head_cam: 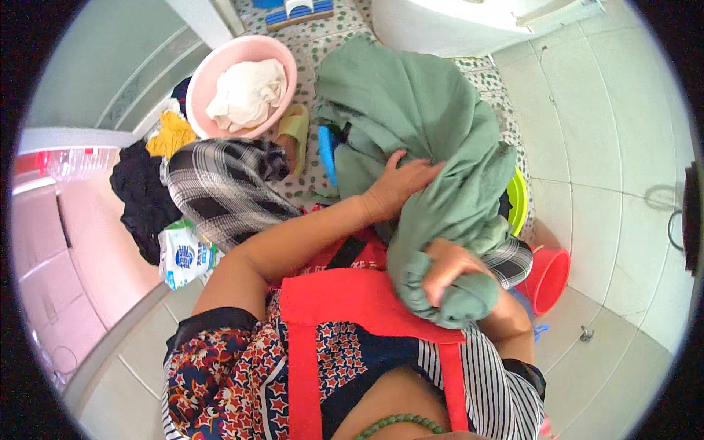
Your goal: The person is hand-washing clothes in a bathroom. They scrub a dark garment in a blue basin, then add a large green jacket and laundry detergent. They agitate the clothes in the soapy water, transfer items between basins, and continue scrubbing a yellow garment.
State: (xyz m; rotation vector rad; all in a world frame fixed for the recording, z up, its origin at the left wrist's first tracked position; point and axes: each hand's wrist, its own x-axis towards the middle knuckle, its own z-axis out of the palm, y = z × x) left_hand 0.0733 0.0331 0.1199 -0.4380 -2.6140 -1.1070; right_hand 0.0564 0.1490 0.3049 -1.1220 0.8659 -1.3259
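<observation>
A large piece of green cloth is heaped before me, over a blue basin and a yellow-green basin that show only at their rims. My right hand grips a gathered, rolled part of the cloth close to my chest. Flat on the cloth near its middle lies my left hand, or the hand on the picture's left side, with its fingers spread. Which arm is which cannot be told beyond their sides. Dark cloth shows at the basins' edges.
A pink basin holds white cloth. Left of my knee lie black clothes, a yellow cloth and a detergent bag. A red bucket stands at the right by the tiled wall. A blue-slatted stool is ahead.
</observation>
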